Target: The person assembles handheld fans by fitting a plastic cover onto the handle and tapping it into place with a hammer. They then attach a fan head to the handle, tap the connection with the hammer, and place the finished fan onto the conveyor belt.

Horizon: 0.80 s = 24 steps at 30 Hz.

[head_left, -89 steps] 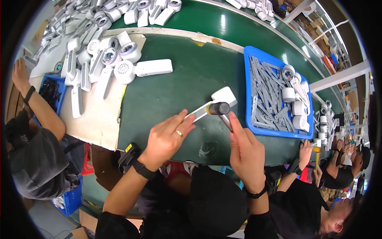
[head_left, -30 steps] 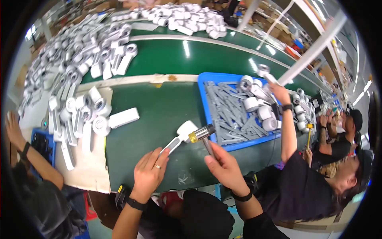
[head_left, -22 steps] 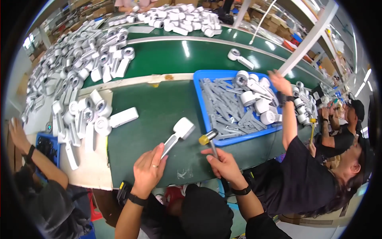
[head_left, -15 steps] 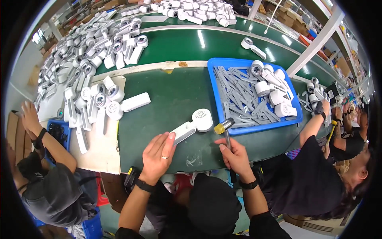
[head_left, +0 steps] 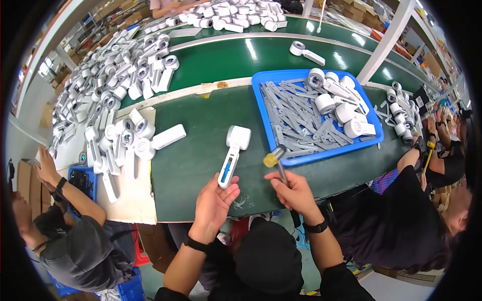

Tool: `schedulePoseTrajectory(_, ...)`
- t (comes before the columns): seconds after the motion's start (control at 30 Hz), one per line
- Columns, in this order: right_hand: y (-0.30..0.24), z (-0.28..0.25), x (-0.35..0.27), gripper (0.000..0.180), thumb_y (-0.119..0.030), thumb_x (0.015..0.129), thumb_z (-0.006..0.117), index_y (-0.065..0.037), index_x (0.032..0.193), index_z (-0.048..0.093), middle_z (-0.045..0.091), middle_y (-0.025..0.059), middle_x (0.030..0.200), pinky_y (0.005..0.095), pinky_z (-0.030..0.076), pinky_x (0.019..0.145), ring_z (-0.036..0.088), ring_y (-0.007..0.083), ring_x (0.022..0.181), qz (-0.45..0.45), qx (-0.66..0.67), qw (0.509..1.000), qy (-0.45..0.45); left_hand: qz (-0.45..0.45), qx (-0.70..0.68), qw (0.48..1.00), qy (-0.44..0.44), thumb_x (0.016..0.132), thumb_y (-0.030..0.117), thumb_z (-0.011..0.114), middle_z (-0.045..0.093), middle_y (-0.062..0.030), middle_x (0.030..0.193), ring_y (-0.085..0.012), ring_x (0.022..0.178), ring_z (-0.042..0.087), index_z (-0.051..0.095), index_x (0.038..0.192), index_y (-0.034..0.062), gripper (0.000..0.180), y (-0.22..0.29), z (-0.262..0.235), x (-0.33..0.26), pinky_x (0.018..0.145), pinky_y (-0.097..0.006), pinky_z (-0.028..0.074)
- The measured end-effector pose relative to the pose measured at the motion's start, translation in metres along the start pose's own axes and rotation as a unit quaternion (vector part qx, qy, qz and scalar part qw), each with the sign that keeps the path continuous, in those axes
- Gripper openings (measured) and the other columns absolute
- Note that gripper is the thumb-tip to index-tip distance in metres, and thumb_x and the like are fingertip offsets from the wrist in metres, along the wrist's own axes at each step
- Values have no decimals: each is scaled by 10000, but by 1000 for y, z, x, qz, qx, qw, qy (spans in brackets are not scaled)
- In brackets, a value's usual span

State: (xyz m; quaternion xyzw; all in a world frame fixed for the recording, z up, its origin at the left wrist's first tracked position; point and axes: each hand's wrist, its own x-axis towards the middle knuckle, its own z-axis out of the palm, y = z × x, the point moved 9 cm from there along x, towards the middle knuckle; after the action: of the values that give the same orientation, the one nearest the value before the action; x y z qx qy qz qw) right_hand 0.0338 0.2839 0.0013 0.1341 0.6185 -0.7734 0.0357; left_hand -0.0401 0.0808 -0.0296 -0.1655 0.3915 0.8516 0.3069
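Observation:
My left hand (head_left: pixel 213 203) holds a white handheld fan (head_left: pixel 234 150) by the lower end of its handle. The handle's long recess faces up, showing a blue cylinder inside, and the round head points away from me. In my right hand (head_left: pixel 295 193) is a small hammer (head_left: pixel 271 159) with a yellow face, its head raised beside the fan and apart from it. A blue tray (head_left: pixel 326 155) lies just beyond the hammer, filled with long grey strips (head_left: pixel 293 110) and several white fans (head_left: pixel 345 113).
A large heap of white fans (head_left: pixel 108 75) covers the left side, and more lie on cardboard (head_left: pixel 140 200). One fan (head_left: pixel 307 52) rests on the green belt (head_left: pixel 221 57). Co-workers sit on both sides; a metal post (head_left: pixel 386 42) stands behind the tray.
The fan has been turned so that its head points away and its recess with the blue cylinder faces up. My left hand has rolled palm up beneath the handle. The hammer stays held.

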Motion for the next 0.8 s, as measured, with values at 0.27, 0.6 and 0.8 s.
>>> schedulePoseTrajectory(0.27,-50,51,8,463,-206,905,793,20,1281,644,709,171,1137,389,550,863,692,327,971,-206,-328,918,90,-53,322,944,-58,1092,185,548,738,-178,1183,-214,870,776,581,1334,-30,326,-21,18,-7,721,-306,633)
schedulePoseTrajectory(0.6,-63,11,-12,443,-116,958,706,-14,1381,623,728,153,1206,378,560,762,711,255,877,-258,-302,909,124,246,635,731,-48,1045,172,657,770,-53,888,-79,714,698,728,1184,-11,240,119,126,-14,604,-220,501)
schedulePoseTrajectory(0.8,-11,-64,-29,220,-43,1078,530,34,1228,670,783,81,1079,228,413,455,515,53,477,-2,33,996,79,412,750,439,-273,947,102,697,738,-205,1159,-365,1082,711,723,1203,14,272,86,236,81,947,-415,560)
